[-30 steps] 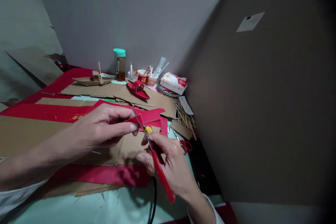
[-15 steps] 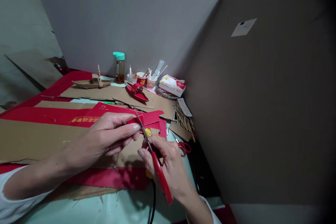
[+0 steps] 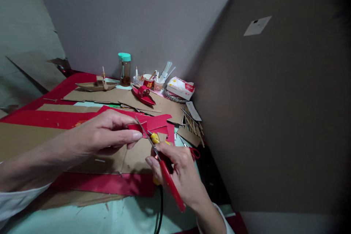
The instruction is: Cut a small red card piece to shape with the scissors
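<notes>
Between thumb and fingers, my left hand (image 3: 115,131) pinches a small piece of red card (image 3: 135,127) above the table. My right hand (image 3: 175,168) grips scissors with red handles (image 3: 172,185). Their metal blades point up and left, and lie across the right end of the card. Below the hands are a brown cardboard sheet (image 3: 109,162) and red card pieces (image 3: 157,121). Just behind the blades lies a yellow-bodied tool (image 3: 155,138), partly hidden by my right hand; a black cord (image 3: 161,204) runs down from below it.
Toward the back stand a brown cardboard boat (image 3: 96,86), a red boat (image 3: 143,95), a bottle with a teal lid (image 3: 125,71), cups of sticks (image 3: 158,86) and a tissue pack (image 3: 180,88). On the right are thin sticks (image 3: 193,126) and other red-handled scissors (image 3: 195,153); a wall rises beyond.
My left hand has shifted slightly left with the red card. The scissors have moved a little down and right at the handles, with the blades still across the card.
</notes>
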### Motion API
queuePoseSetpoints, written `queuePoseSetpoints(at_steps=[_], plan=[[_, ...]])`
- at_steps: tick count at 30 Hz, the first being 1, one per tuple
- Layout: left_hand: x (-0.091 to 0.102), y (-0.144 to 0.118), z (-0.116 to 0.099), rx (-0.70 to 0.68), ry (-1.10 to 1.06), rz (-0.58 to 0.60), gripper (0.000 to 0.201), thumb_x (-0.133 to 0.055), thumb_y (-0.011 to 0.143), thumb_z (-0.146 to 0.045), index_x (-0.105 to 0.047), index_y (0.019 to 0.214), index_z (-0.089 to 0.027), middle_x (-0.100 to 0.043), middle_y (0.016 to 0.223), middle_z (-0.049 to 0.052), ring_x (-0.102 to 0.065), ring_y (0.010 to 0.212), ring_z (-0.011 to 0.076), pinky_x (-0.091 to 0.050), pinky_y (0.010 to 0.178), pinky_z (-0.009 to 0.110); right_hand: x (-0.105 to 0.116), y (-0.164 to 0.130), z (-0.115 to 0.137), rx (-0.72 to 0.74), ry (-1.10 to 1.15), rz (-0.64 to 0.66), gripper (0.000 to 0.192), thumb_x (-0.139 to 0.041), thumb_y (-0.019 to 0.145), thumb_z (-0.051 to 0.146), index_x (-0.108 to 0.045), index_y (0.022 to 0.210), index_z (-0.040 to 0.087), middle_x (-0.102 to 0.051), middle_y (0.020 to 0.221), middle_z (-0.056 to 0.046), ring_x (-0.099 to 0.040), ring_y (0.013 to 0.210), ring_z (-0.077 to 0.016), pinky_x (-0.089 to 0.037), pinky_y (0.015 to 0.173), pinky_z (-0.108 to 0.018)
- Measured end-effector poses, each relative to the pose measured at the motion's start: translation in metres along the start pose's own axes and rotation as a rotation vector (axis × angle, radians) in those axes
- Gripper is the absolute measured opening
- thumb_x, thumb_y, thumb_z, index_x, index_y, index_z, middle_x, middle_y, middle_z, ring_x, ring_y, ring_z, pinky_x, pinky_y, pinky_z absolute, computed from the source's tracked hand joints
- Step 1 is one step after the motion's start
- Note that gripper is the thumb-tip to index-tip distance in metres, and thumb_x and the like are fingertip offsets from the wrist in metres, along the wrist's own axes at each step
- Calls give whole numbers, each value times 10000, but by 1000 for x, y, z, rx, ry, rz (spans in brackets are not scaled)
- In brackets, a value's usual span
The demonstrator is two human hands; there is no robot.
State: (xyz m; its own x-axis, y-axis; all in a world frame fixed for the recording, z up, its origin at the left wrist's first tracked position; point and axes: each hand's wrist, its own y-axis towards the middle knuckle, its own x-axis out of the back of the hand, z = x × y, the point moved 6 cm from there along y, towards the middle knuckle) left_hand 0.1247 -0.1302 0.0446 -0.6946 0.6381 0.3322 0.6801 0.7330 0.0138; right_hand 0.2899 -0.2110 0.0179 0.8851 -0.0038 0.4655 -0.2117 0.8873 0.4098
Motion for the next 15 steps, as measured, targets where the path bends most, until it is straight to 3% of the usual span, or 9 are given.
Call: queuePoseSetpoints(at_steps=[2,5,11,15], plan=[[2,-1,2,97,-96,52,398,-729,909,-504,-657,651,-209,-326,477,-109,-242,403,55,-172,370,163,1,0,1,23,-11,-8,307,-704,953,200,-489,734,217,-407,644,81,-320,557,-75,-296,548,-203],[9,-4,4,174,-128,37,394,-779,872,-510,-697,636,-204,-350,457,-103,-275,385,46,-191,367,155,2,-1,2,40,-24,-14,280,-705,957,207,-519,749,212,-418,654,79,-332,565,-74,-306,553,-198],[16,-5,1,77,-58,-39,395,-768,871,-552,-746,654,-223,-562,566,-36,-422,459,79,-323,387,160,2,-1,3,33,-26,-23,253,-693,960,200,-543,756,206,-416,647,82,-328,555,-69,-301,541,-192],[10,-3,-5,21,-91,-80,426,-742,870,-561,-719,608,-225,-463,477,-55,-350,397,75,-244,346,168,4,1,2,5,-7,-25,238,-719,943,235,-574,757,204,-427,634,83,-339,554,-74,-297,537,-202]])
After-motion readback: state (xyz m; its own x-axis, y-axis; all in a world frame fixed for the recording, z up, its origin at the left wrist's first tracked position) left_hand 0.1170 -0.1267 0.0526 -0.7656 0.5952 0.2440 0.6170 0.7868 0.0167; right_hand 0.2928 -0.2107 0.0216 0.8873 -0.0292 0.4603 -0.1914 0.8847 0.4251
